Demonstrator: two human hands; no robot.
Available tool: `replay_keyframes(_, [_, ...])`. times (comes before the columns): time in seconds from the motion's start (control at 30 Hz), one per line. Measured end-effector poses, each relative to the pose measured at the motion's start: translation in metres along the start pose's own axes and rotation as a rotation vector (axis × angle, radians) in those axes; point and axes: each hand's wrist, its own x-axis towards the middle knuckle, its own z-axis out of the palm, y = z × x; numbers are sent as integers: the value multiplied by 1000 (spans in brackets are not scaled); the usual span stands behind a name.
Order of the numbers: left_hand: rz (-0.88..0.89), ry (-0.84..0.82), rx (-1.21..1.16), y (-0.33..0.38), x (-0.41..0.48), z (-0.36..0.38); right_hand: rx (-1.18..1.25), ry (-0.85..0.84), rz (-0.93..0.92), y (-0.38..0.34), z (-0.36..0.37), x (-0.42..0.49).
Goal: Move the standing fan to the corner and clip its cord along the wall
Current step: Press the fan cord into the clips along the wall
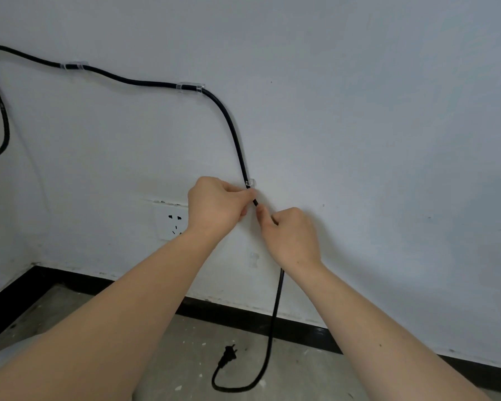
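Note:
A black cord (145, 81) runs along the white wall from the left edge. It passes through two clear clips (75, 66) (190, 87), then bends down to a third clear clip (250, 182). My left hand (214, 205) pinches the cord just below that third clip. My right hand (289, 233) grips the cord a little lower. Below my hands the cord hangs to the floor, loops, and ends in a black plug (228, 355) lying unplugged. A further clear clip (253, 259) sits bare on the wall below my hands. The fan itself is not in view.
A white wall socket (171, 222) is set in the wall left of my left hand. A black baseboard (301, 331) runs along the grey, paint-spattered concrete floor (185, 357). The room corner lies at the far left.

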Motion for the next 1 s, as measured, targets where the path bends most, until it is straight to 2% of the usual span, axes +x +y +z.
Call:
replay_keyframes(0.2, [12, -18, 72, 4, 7, 0, 139, -38, -24, 4, 18, -6])
replay_keyframes(0.37, [-26, -46, 8, 3, 8, -1, 246, -73, -31, 20, 37, -28])
replay_keyframes(0.53, [-42, -58, -33, 0, 8, 0, 208, -120, -49, 64, 50, -57])
replay_keyframes(0.77, [-19, -50, -49, -2, 9, 0, 438, -299, 173, 86, 76, -85])
replay_keyframes(1.0, [30, 2, -59, -7, 6, 4, 382, -323, 252, 77, 92, -70])
